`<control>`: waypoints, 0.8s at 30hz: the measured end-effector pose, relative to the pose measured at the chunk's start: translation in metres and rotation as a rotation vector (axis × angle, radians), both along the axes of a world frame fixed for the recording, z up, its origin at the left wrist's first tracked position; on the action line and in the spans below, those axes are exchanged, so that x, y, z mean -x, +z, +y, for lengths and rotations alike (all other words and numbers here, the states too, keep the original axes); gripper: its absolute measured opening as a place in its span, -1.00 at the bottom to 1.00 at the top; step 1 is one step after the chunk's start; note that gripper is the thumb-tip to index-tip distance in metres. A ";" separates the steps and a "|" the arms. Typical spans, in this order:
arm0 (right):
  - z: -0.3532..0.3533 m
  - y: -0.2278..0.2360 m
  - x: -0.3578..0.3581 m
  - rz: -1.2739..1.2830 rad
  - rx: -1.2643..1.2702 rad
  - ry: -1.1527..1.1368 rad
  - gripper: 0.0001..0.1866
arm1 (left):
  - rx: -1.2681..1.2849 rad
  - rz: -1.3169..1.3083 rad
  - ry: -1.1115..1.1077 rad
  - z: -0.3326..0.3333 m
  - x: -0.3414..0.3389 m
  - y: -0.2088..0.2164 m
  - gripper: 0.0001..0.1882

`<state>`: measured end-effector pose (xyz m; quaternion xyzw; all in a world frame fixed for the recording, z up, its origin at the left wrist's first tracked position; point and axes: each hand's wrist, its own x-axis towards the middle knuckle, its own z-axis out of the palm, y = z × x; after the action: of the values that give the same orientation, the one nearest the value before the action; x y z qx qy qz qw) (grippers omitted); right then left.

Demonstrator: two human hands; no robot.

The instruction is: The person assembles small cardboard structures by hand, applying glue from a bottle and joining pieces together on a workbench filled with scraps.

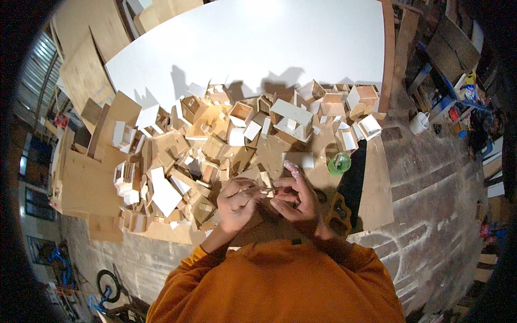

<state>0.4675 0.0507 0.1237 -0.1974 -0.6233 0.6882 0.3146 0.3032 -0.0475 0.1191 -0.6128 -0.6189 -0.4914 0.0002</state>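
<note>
My left hand [237, 204] is closed, its fingertips pinching a small pale wooden piece [265, 181] in front of my chest. From the other side my right hand [295, 198] grips the same piece with thumb and bent fingers, while one finger sticks up with whitish smears near its tip. The fingers partly hide the piece, so its full shape does not show. Just beyond and to the left of the hands lies a heap of wood and white-faced offcuts, among them small box-like pieces [240, 113] and a white panel [165, 191].
A green round container [339, 163] stands right of my hands, with a yellowish cut-out handle [338, 214] nearer me. Behind the heap is a large white board [247, 48]. Plywood sheets [81, 177] are at the left, a white bucket [419, 123] at the right.
</note>
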 end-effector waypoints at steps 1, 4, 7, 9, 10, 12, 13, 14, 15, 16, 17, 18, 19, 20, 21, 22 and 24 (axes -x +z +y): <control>-0.002 0.000 -0.001 -0.016 0.048 -0.003 -0.23 | -0.001 -0.007 -0.009 -0.002 -0.004 -0.002 -0.79; 0.001 -0.017 -0.005 -0.099 0.104 0.038 -0.17 | 0.008 0.024 -0.039 -0.006 -0.013 -0.001 -0.76; 0.006 -0.029 -0.009 -0.081 0.055 0.080 -0.12 | 0.028 -0.094 0.019 -0.011 -0.024 0.004 -0.66; 0.004 -0.032 -0.009 -0.020 0.095 0.104 -0.11 | 0.099 -0.499 0.034 -0.015 -0.033 0.000 -0.61; 0.002 -0.033 -0.009 0.015 0.159 0.117 -0.11 | 0.132 -0.703 0.041 -0.018 -0.036 -0.003 -0.58; -0.002 -0.033 -0.009 0.049 0.235 0.135 -0.11 | 0.231 -0.629 -0.086 -0.021 -0.026 -0.011 -0.59; -0.003 -0.029 -0.009 0.050 0.244 0.143 -0.11 | 0.280 -0.592 -0.149 -0.023 -0.023 -0.013 -0.59; -0.003 -0.027 -0.009 0.051 0.251 0.153 -0.12 | 0.310 -0.802 -0.158 -0.025 -0.030 -0.010 -0.67; -0.004 -0.027 -0.009 0.054 0.297 0.168 -0.12 | 0.335 -0.819 -0.167 -0.027 -0.031 -0.012 -0.68; -0.004 -0.028 -0.009 0.057 0.342 0.182 -0.13 | 0.359 -0.835 -0.176 -0.030 -0.031 -0.017 -0.70; -0.005 -0.028 -0.010 0.059 0.387 0.197 -0.14 | 0.382 -0.851 -0.185 -0.032 -0.031 -0.019 -0.71; -0.005 -0.027 -0.010 0.060 0.411 0.210 -0.14 | 0.356 -0.858 -0.189 -0.032 -0.033 -0.018 -0.72; -0.005 -0.026 -0.011 0.061 0.435 0.224 -0.14 | 0.330 -0.865 -0.193 -0.032 -0.036 -0.017 -0.73; -0.005 -0.025 -0.012 0.062 0.457 0.237 -0.15 | 0.302 -0.870 -0.198 -0.032 -0.038 -0.015 -0.74; -0.005 -0.026 -0.012 0.072 0.455 0.245 -0.15 | 0.302 -0.895 -0.203 -0.034 -0.039 -0.014 -0.73; -0.005 -0.029 -0.012 0.083 0.452 0.254 -0.15 | 0.301 -0.919 -0.207 -0.035 -0.040 -0.013 -0.72; -0.004 -0.028 -0.013 0.083 0.465 0.264 -0.16 | 0.283 -0.956 -0.203 -0.036 -0.044 -0.009 -0.71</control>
<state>0.4805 0.0462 0.0957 -0.1531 -0.4553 0.8554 0.1937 0.3477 -0.0836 0.1100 -0.3704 -0.5477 -0.6259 -0.4137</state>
